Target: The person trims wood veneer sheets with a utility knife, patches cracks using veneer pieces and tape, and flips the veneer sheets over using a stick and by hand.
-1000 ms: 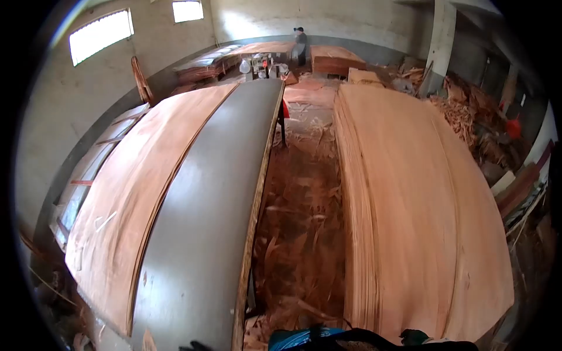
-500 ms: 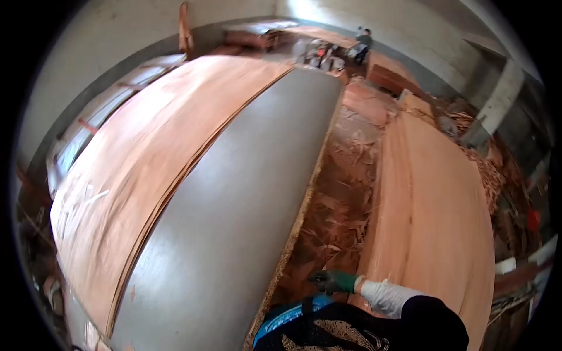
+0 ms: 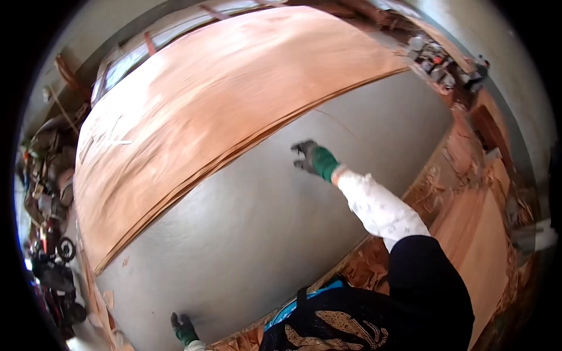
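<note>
My right hand, in a green glove with dark grey fingers, reaches out over a wide smooth grey board. Its fingers are spread and slightly curled, with nothing held. At the bottom left, my left hand wears a matching glove and is over the near part of the same board, fingers apart and empty. Whether either hand touches the surface I cannot tell. Beyond the grey board lies a stack of thin reddish-brown wood veneer sheets, its layered edge facing me. A thin strand lies on the board ahead of my right hand.
Another pile of veneer stands to the right, with torn veneer scraps between it and the board. A motorbike and clutter are at the left. At the far right a person is near a table.
The view has swung left and tilted. My right hand has moved from beside my body out over the grey board. My left hand has come into view at the bottom.
</note>
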Demonstrator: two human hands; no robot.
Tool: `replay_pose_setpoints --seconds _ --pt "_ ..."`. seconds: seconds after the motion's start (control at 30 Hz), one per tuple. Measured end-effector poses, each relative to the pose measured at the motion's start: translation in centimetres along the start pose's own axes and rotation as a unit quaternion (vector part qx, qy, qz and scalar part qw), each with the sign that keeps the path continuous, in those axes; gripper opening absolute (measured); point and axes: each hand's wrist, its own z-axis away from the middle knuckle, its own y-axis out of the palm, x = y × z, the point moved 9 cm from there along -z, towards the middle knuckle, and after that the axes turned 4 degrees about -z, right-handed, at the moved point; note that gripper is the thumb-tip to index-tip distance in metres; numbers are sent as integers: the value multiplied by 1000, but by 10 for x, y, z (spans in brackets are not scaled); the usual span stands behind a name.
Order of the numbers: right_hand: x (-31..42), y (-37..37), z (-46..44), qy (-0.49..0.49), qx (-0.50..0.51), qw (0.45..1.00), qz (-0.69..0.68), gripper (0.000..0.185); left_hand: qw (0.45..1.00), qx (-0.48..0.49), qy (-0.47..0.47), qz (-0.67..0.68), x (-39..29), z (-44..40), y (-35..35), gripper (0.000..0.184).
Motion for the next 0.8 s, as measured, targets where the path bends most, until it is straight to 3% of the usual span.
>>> replay_pose_setpoints --seconds 0.07,0.13,0.27,0.33,0.47,0.5,0.6,0.63,0.73,0.8 --pt "-8 -10 -88 -25 45 992 113 40 998 -21 29 -52 -21 36 19 45" --pt "-35 -9 -157 -16 63 994 90 38 995 -21 79 -51 -73 70 38 41" --pt "-45 -1 -211 -26 163 962 215 47 987 0 117 -115 -184 110 62 37" --pt "-62 7 -228 -32 185 955 229 49 986 14 129 -106 -224 121 75 35" --pt "-58 7 -245 -139 231 938 218 25 983 36 140 -117 -298 131 104 30" --pt "-62 13 -254 -175 213 932 237 18 987 55 102 -110 -303 132 112 29" --pt "-42 -12 -238 -238 223 925 195 18 979 147 86 -109 -359 137 148 30" --pt "-40 -13 -238 -245 247 924 159 17 972 159 126 -122 -394 142 158 28" --pt "-35 -25 -240 -210 250 938 120 15 964 255 76 26 -431 129 207 31" --pt "-32 -30 -244 -204 238 944 107 13 938 300 -37 172 -460 119 241 37"
